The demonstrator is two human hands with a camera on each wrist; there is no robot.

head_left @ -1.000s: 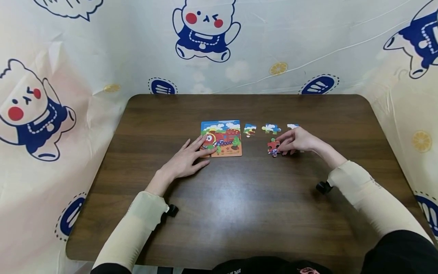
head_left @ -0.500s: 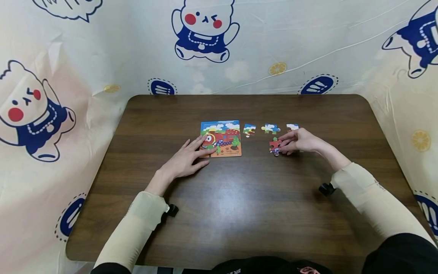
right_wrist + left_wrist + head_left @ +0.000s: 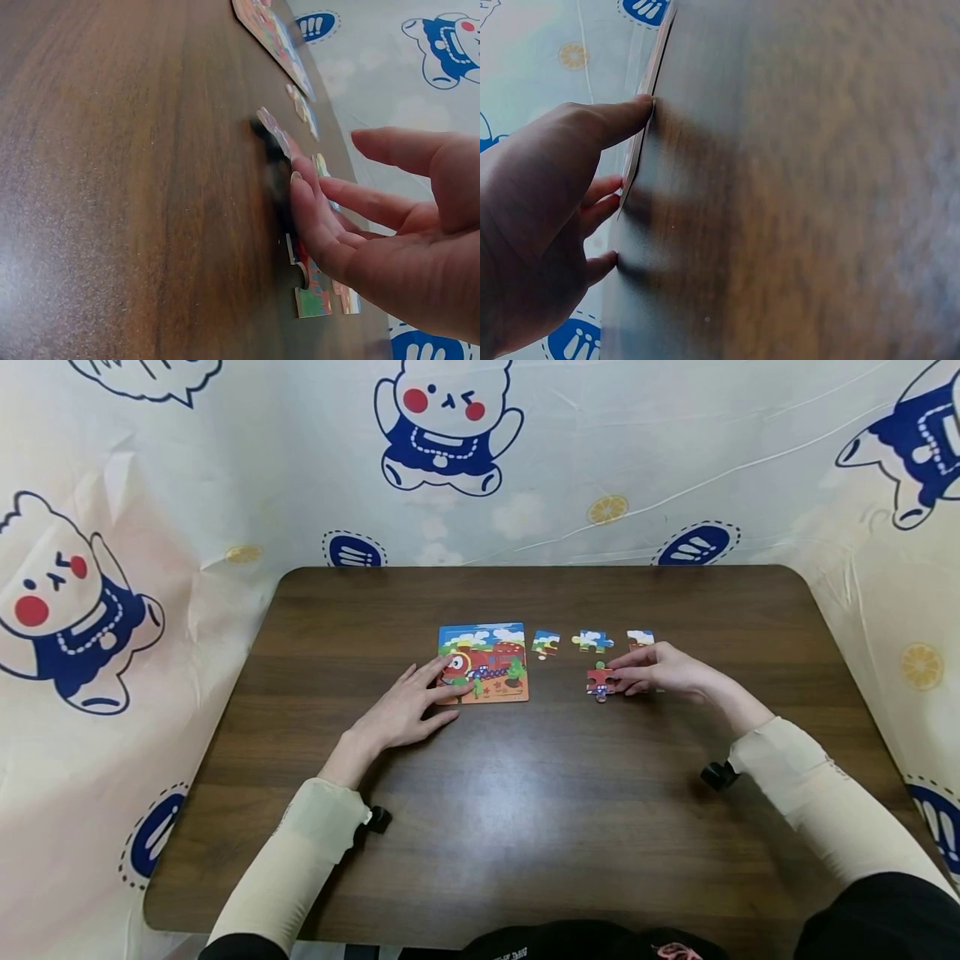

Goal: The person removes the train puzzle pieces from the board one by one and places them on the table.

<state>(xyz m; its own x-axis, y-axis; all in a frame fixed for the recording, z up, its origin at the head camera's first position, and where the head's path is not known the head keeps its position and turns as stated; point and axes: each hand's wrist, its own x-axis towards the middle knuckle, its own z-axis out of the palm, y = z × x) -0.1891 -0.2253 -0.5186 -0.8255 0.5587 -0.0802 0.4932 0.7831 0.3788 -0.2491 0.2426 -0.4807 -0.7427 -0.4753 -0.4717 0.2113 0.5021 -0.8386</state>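
My left hand [image 3: 405,708] rests with extended fingers on the lower left of a square puzzle board [image 3: 498,689] with a red train picture. In the left wrist view, the thumb touches the board's edge. My right hand [image 3: 660,670] pinches a red puzzle piece [image 3: 598,680] at its right side. The right wrist view shows this piece tilted, with a dark shadow beneath it, and one finger raised away from it. Under that hand lies a green and red puzzle piece [image 3: 315,300], mostly covered in the head view.
Behind the red piece lie a blue and white puzzle piece [image 3: 593,641] and a white-topped puzzle piece [image 3: 641,637]. Another puzzle piece [image 3: 545,643] is just right of the board. All are on a brown wooden table [image 3: 480,827], with a printed sheet [image 3: 300,460] behind.
The right hand and the red piece shifted slightly right, then the piece came a little back left. My left hand stayed in place on the board.
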